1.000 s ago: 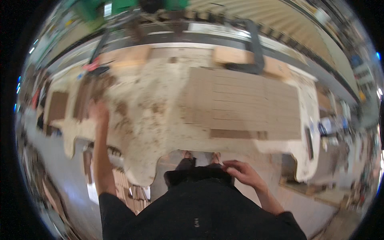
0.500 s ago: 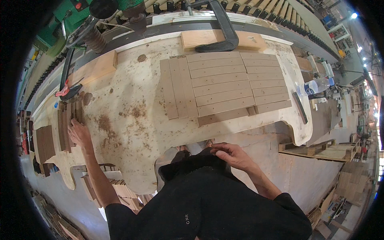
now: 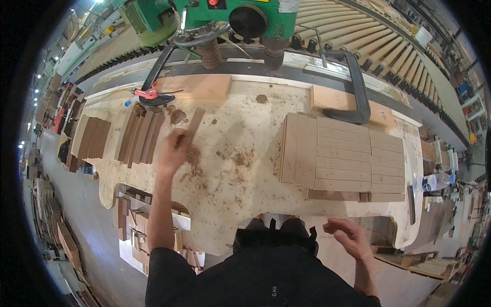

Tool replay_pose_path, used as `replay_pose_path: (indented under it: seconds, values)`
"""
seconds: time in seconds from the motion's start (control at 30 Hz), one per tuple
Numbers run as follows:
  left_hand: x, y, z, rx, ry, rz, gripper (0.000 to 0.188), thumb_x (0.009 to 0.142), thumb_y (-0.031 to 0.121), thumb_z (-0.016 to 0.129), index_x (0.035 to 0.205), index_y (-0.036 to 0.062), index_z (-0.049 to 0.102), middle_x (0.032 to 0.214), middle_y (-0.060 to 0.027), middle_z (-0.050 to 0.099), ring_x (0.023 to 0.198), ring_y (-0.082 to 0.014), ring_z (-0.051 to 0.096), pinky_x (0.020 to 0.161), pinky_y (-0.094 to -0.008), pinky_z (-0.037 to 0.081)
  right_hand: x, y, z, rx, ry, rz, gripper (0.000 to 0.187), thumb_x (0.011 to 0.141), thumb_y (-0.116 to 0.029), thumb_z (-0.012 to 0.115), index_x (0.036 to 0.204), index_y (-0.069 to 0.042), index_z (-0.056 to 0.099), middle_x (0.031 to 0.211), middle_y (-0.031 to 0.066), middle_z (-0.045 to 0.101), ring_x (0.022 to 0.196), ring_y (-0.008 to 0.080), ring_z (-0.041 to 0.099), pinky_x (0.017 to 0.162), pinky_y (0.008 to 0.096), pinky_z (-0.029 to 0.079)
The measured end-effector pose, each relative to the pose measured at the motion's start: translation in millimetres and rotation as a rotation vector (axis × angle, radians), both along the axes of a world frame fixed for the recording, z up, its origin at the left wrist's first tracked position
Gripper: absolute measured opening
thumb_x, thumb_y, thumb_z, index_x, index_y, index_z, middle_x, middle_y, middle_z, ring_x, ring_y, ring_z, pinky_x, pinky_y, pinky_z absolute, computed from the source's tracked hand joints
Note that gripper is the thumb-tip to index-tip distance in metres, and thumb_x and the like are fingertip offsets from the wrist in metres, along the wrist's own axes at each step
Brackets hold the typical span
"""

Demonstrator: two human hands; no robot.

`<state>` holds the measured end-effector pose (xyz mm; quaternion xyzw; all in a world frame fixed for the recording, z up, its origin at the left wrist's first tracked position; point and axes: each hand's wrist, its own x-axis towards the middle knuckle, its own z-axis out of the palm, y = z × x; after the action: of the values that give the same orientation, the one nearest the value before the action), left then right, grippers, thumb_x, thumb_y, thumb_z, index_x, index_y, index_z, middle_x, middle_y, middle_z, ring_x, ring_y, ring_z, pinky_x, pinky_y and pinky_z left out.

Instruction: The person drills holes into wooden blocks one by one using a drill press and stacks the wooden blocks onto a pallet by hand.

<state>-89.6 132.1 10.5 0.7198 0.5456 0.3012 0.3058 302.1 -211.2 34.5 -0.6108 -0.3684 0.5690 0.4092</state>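
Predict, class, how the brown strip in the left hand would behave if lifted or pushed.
The brown strip looks stiff: it juts straight from the left hand with no bend. Likely light, being slim and held one-handed. Its flat, straight-edged shape would probably slide rather than roll.

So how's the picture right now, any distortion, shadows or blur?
Head view: fisheye distortion bows the far edge of the pale board, and a soft shadow crosses its middle; same head view: corners black, left hand seemingly slightly blurred.
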Motion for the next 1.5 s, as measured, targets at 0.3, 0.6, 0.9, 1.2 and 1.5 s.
replay_pose_path:
  seconds: [0.3, 0.6, 0.9, 1.2, 1.5]
  values:
    - [105, 18, -6, -0.236, -0.151, -0.11, 0.03, 0.088, 0.021, 0.061, 0.111, 0.002, 0.057, 0.081, -0.0095, 0.061, 0.066, -0.0163, 0.055, 0.06, -0.0304, 0.045, 84, 44, 74, 0.278, -0.239, 0.086, 0.04, 0.09, -0.018, 0.062, 0.124, 0.003, 0.055, 0.111, 0.0161, 0.064, 0.106, 0.024, 0.061, 0.094, 0.0369, 0.045]
    - [154, 78, -30, 0.512, 0.382, -0.222, 0.027, 0.079, 0.013, 0.062, 0.104, 0.0043, 0.062, 0.085, -0.0194, 0.063, 0.082, -0.039, 0.062, 0.072, -0.0459, 0.05, 155, 83, 66, 0.41, -0.296, 0.033, 0.047, 0.091, -0.028, 0.063, 0.125, 0.003, 0.055, 0.108, 0.0159, 0.066, 0.103, 0.0237, 0.062, 0.093, 0.0358, 0.046]
    - [211, 115, -37, 0.64, 0.443, -0.318, 0.025, 0.075, 0.007, 0.063, 0.1, 0.0068, 0.063, 0.09, -0.0124, 0.063, 0.09, -0.0321, 0.06, 0.079, -0.0424, 0.047, 163, 76, 81, 0.356, -0.339, -0.032, 0.041, 0.092, -0.019, 0.062, 0.126, 0.001, 0.054, 0.112, 0.0139, 0.065, 0.107, 0.0213, 0.06, 0.094, 0.0333, 0.045]
    - [212, 151, -66, 0.861, 0.394, -0.271, 0.023, 0.079, 0.009, 0.058, 0.101, 0.0061, 0.064, 0.104, -0.0105, 0.06, 0.102, -0.03, 0.055, 0.087, -0.0418, 0.045, 158, 113, 108, 0.404, -0.578, -0.021, 0.043, 0.093, -0.031, 0.058, 0.122, 0.001, 0.058, 0.105, 0.0129, 0.067, 0.1, 0.0213, 0.063, 0.092, 0.0346, 0.045]
    - [195, 143, -54, 0.808, 0.428, -0.093, 0.043, 0.076, 0.007, 0.061, 0.118, 0.0059, 0.051, 0.116, -0.0149, 0.047, 0.112, -0.0344, 0.044, 0.094, -0.0442, 0.038, 179, 204, 141, 0.53, -0.472, 0.088, 0.037, 0.093, -0.021, 0.06, 0.122, 0.002, 0.057, 0.108, 0.0125, 0.066, 0.101, 0.0194, 0.063, 0.091, 0.0328, 0.048]
